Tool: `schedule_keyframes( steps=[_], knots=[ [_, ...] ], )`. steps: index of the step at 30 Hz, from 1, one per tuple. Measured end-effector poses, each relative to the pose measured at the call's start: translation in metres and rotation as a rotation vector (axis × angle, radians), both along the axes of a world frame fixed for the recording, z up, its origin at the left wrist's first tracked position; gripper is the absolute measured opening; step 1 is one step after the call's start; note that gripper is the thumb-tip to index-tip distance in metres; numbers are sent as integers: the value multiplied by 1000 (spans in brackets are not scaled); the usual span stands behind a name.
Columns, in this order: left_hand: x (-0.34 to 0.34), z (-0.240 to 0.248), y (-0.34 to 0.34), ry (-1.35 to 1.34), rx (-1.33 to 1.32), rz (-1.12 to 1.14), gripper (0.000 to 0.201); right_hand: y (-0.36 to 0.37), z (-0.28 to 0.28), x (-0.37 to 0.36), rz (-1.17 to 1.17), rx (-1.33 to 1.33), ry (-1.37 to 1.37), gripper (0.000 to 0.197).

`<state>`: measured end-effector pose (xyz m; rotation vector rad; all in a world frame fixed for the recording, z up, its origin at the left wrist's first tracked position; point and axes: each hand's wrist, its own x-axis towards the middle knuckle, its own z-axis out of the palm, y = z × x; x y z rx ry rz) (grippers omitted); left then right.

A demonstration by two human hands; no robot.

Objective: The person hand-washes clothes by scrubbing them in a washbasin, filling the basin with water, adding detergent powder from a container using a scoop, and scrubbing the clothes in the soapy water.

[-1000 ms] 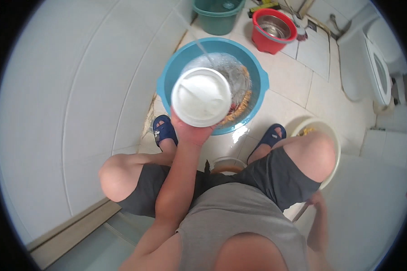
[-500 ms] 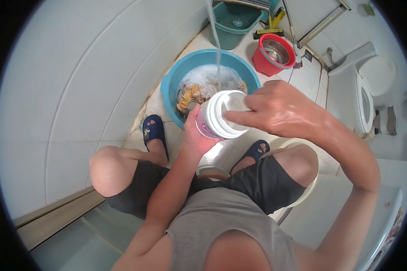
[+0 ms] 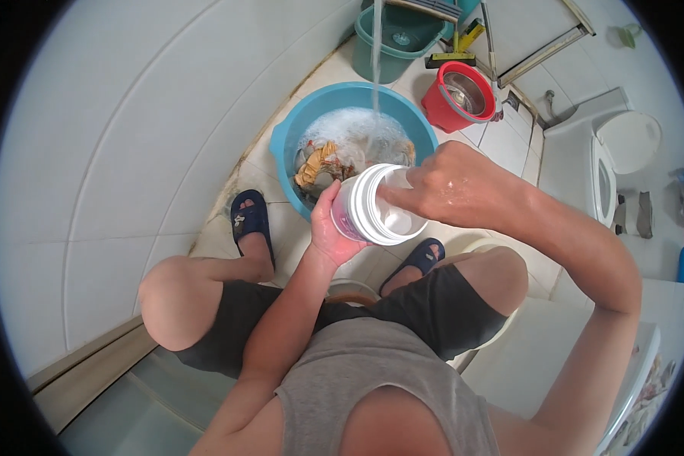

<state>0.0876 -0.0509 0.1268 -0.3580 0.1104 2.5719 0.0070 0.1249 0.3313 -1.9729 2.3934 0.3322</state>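
Note:
A white wide-mouthed plastic jar (image 3: pixel 366 199) with a pinkish label tilts in front of me, its threaded mouth facing up and right. My left hand (image 3: pixel 330 230) is closed round its side and base. At the mouth is my right hand (image 3: pixel 460 186), wet on the back, its fingers bent down into the opening. The fingertips and anything between them are hidden; something whitish shows inside. Just beyond the jar stands a blue basin (image 3: pixel 283 156) of foamy water with soaked cloth (image 3: pixel 317 163), patterned yellow, in it. A stream of water (image 3: pixel 376 57) falls into it.
Behind the basin stand a green bucket (image 3: pixel 384 62) and a red bucket (image 3: pixel 442 106) with a metal basket. A yellow brush (image 3: pixel 452 57) leans there. The toilet (image 3: pixel 602 178) is at right, a tiled wall (image 3: pixel 144 137) at left. My slippered feet flank the basin's near side.
The jar has shifted slightly right and down, and its mouth shows more of the inside. My right hand has moved a little, its fingers deeper in the opening.

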Motion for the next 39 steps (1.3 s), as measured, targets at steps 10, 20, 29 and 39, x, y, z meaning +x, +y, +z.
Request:
schedule_keyframes(
  steps=[10,20,29,39],
  knots=[
    [-2,-1,2,17,-18,-9,71,-1,16,7,-74,-138,46,18],
    [-6,-1,1,42,-18,97,75,9,18,13,-289,-89,-170,16],
    [-3,3,-1,40,-26,99,76,12,15,10,-537,-270,-675,22],
    [-3,2,-1,42,-21,108,79,16,1,5,-138,-448,-206,18]
  ],
)
